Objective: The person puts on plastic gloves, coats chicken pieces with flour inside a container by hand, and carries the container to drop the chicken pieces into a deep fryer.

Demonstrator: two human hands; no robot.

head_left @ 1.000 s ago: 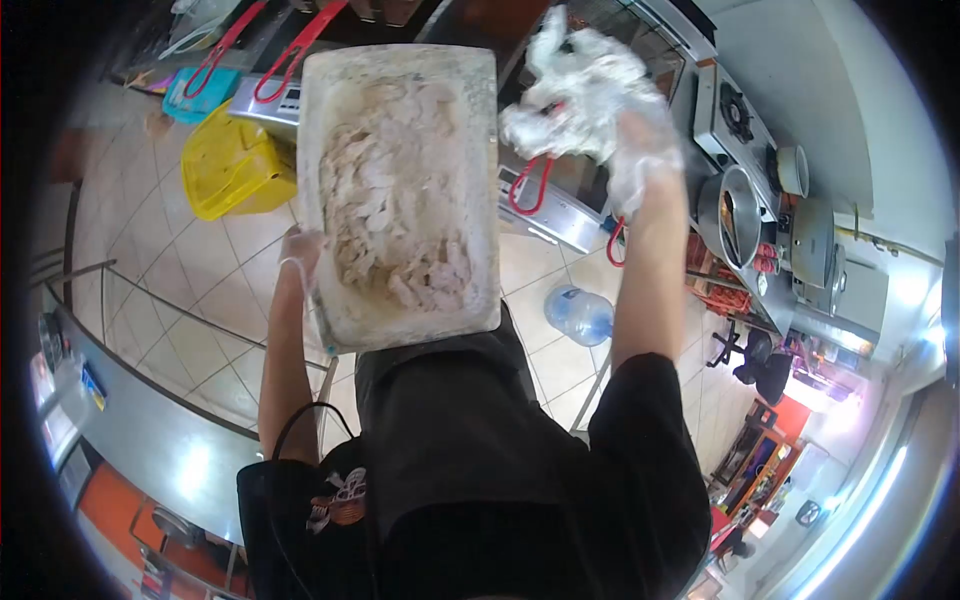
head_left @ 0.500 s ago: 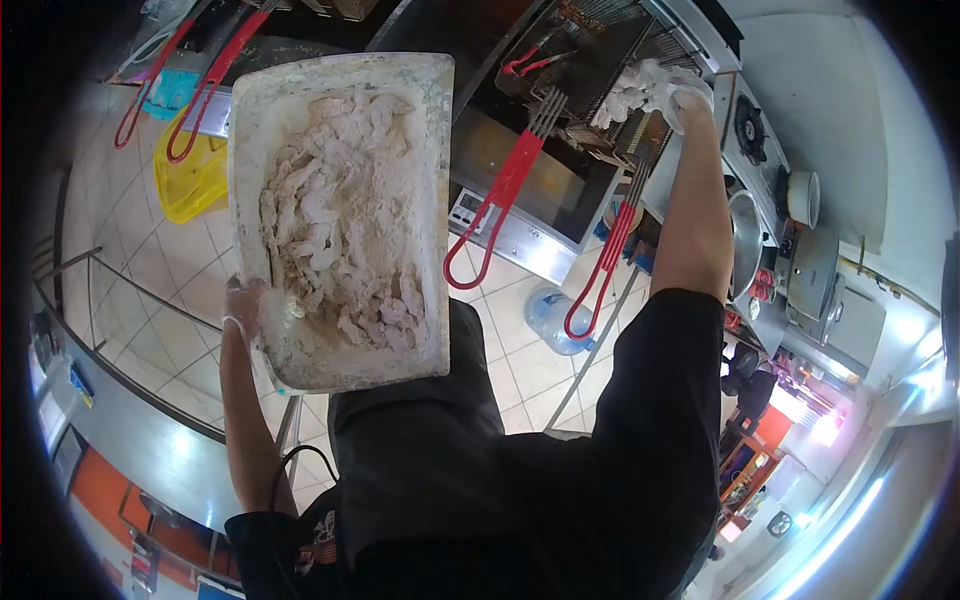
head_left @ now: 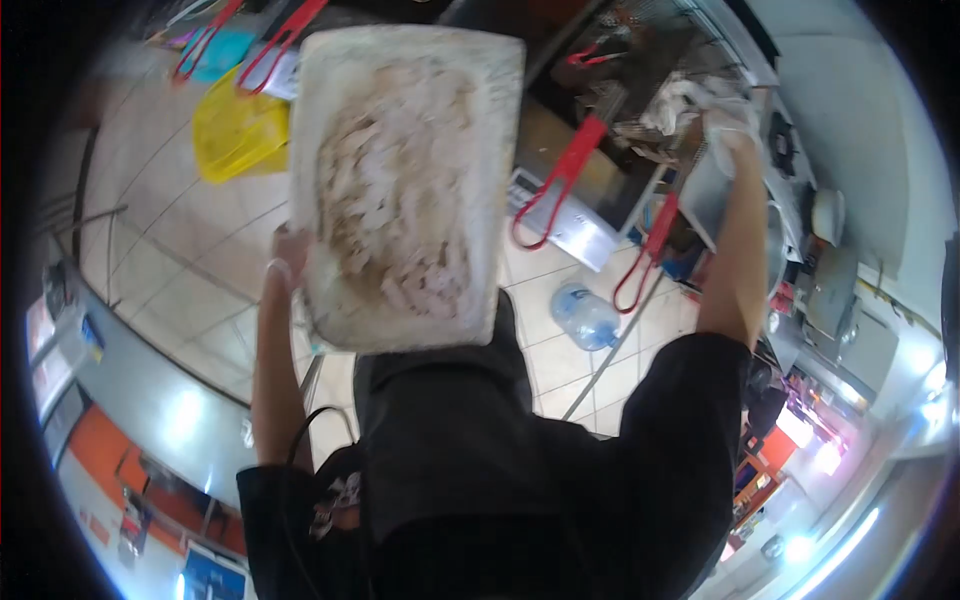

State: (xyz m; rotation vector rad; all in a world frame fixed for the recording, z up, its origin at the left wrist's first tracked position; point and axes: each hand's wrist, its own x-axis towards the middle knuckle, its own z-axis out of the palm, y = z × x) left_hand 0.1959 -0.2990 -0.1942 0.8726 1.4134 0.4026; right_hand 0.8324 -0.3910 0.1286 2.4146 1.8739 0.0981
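A large, pale, flour-caked tub (head_left: 507, 130) is tilted toward me in front of my apron. Inside lie flour-coated pieces (head_left: 400, 200), seemingly raw meat, in loose flour. My left hand (head_left: 292, 250), in a thin clear glove, is closed on the tub's left edge. My right hand (head_left: 728, 135), in a floury clear plastic glove, reaches out over the wire fryer baskets at upper right. Whitish floury lumps (head_left: 675, 105) show at its fingers. Motion blur hides whether the fingers grip them or whether they lie in the basket.
Red-handled fryer baskets (head_left: 570, 170) jut out from the fryer, with another red handle (head_left: 655, 245) beside my right forearm. A clear water jug (head_left: 585, 315) lies on the tiled floor. A yellow bag-like container (head_left: 235, 130) is at left; a steel counter (head_left: 160, 385) curves below it.
The view has shifted, so the tub and fryer appear farther right and higher. My left hand keeps its hold on the tub; my right hand is still over the baskets, now blurred.
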